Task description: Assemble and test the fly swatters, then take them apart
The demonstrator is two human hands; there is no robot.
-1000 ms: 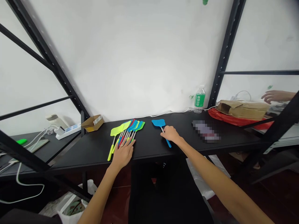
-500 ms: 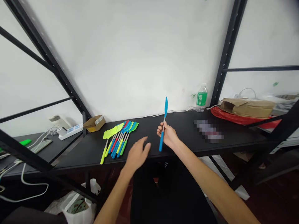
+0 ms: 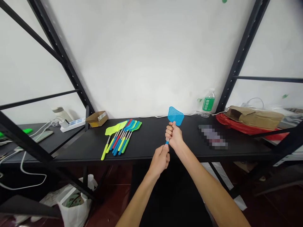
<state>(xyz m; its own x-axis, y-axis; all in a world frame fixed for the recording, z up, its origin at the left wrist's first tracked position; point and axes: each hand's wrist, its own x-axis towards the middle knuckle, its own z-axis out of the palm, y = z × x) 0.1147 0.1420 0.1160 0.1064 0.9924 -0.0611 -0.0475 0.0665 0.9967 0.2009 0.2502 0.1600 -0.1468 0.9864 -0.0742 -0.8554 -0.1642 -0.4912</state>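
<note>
I hold a blue fly swatter (image 3: 175,115) upright above the front of the black shelf (image 3: 151,138). My right hand (image 3: 174,135) is closed round its shaft just under the mesh head. Below it, my left hand (image 3: 161,158) is closed round the blue handle end. A fan of several fly swatters (image 3: 120,134), yellow, blue, red and green, lies on the shelf to the left of my hands.
A small cardboard box (image 3: 96,118) sits at the shelf's back left, with a power strip (image 3: 71,124) beyond it. At the back right stand a green-labelled water bottle (image 3: 208,103) and a brown paper bag (image 3: 255,116) on red plastic. Black rack posts (image 3: 239,60) frame the shelf.
My right hand lifted the blue swatter off the shelf and turned its head flat towards me. My left hand left the fanned swatters and closed on the handle end.
</note>
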